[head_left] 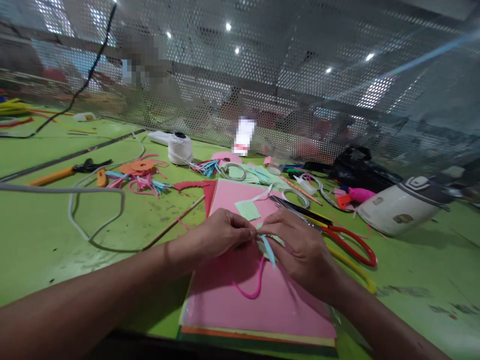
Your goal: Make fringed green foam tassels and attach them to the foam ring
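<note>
My left hand (pixel 223 232) and my right hand (pixel 298 245) meet above a stack of coloured sheets with a pink sheet (pixel 240 312) on top. Both are closed in a pinch, fingertips touching, at the upper end of a light blue strip (pixel 268 251). The strip's loose end hangs down between my right fingers. Pale green material shows behind and under the right fingers, partly hidden. A bright pink cord (pixel 251 296) loops below the hands over the pink sheet; where its ends go is hidden. Just beyond the fingertips lies a pale green paper piece (pixel 248 210).
Red-handled scissors (pixel 350 245) and a yellow-handled pair (pixel 354 270) lie right of the stack. A white thread spool (pixel 180 151), orange-handled pliers (pixel 56 176), a looping grey cable (pixel 71 215) and a white flask (pixel 399 207) surround it. A perforated screen (pixel 285 85) stands behind.
</note>
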`<action>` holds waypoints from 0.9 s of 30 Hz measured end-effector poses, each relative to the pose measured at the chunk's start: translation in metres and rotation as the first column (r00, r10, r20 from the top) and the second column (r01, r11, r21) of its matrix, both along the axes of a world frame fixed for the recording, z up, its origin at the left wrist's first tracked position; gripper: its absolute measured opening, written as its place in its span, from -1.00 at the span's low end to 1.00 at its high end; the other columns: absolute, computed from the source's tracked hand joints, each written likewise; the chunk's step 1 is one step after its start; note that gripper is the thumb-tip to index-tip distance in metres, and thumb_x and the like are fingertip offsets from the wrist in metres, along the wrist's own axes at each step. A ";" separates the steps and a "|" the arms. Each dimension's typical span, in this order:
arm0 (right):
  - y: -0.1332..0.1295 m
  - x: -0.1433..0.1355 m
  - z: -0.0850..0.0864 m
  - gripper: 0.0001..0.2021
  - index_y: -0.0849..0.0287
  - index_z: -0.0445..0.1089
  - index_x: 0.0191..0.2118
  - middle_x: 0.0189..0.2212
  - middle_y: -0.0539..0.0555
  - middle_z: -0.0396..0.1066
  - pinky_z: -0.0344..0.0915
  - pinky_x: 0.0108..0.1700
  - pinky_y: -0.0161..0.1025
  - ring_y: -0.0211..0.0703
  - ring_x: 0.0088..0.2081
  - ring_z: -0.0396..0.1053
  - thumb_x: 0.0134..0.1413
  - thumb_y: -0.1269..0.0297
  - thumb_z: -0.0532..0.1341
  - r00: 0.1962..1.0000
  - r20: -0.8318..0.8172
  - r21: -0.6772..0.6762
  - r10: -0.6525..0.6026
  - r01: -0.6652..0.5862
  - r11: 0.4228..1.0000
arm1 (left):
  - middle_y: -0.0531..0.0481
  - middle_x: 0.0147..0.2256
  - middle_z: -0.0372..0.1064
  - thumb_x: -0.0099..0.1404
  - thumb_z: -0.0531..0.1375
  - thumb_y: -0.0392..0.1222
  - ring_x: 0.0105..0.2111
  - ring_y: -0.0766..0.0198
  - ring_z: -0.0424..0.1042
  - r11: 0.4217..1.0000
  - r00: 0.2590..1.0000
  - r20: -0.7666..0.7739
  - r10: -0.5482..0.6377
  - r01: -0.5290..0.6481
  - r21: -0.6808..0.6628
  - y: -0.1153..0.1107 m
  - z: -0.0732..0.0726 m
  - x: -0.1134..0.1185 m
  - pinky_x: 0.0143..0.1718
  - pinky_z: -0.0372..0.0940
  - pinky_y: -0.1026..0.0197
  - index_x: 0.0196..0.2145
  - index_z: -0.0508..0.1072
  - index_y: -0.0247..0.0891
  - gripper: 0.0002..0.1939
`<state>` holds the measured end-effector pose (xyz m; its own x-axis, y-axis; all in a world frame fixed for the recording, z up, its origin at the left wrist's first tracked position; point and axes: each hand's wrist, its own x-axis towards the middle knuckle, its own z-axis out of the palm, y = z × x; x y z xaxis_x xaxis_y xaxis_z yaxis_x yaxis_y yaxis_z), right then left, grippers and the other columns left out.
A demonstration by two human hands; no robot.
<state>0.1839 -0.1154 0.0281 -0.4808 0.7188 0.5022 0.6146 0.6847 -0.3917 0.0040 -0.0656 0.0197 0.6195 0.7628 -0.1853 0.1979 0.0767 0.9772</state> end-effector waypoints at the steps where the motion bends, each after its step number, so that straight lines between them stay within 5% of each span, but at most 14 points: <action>1: 0.001 0.001 0.000 -0.84 0.18 0.40 -0.24 -0.33 0.10 0.33 0.26 -0.23 -0.21 -0.15 -0.25 0.29 0.13 0.50 0.10 0.999 -0.031 -0.022 0.010 -0.011 1.000 | 0.15 -0.71 0.10 0.09 0.18 -0.06 -0.73 0.50 -0.02 1.000 1.000 0.013 -0.017 0.017 -0.012 0.000 0.000 -0.001 -0.68 -0.15 0.33 -0.60 0.37 -0.35 -0.71; 7: 0.003 0.000 0.003 -0.89 0.16 0.44 -0.35 -0.40 0.06 0.39 0.27 -0.26 -0.23 -0.17 -0.32 0.34 0.11 0.41 0.16 0.976 -0.217 -0.223 -0.035 -0.015 0.975 | 0.12 -0.69 0.17 0.10 0.19 -0.17 -0.73 0.52 -0.02 0.985 0.995 0.099 0.005 0.012 -0.171 -0.005 0.008 -0.002 -0.70 -0.20 0.34 -0.56 0.42 -0.37 -0.80; 15: 0.004 -0.006 0.006 -0.86 0.21 0.38 -0.47 -0.49 0.00 0.34 0.22 -0.32 -0.29 -0.23 -0.40 0.29 0.08 0.40 0.16 0.942 -0.286 -0.499 -0.178 0.012 0.867 | 0.07 -0.66 0.28 0.08 0.20 -0.17 -0.71 0.50 0.03 0.982 0.993 0.112 -0.028 0.048 -0.181 -0.007 0.009 -0.002 -0.68 -0.14 0.34 -0.58 0.45 -0.35 -0.80; 27: -0.001 -0.011 0.001 -0.91 0.19 0.29 -0.42 -0.53 0.00 0.36 0.22 -0.40 -0.28 -0.23 -0.45 0.32 0.08 0.36 0.14 0.920 -0.274 -0.631 -0.279 0.047 0.775 | 0.02 -0.62 0.33 0.12 0.17 -0.16 -0.69 0.49 0.09 0.990 0.997 0.042 -0.064 0.068 -0.125 -0.008 0.007 0.000 -0.68 -0.10 0.37 -0.51 0.50 -0.39 -0.77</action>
<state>0.1730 -0.1167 0.0295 -0.2135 0.9760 0.0432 0.4457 0.1367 -0.8847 0.0040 -0.0732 0.0266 0.6760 0.6919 -0.2536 0.1702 0.1882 0.9673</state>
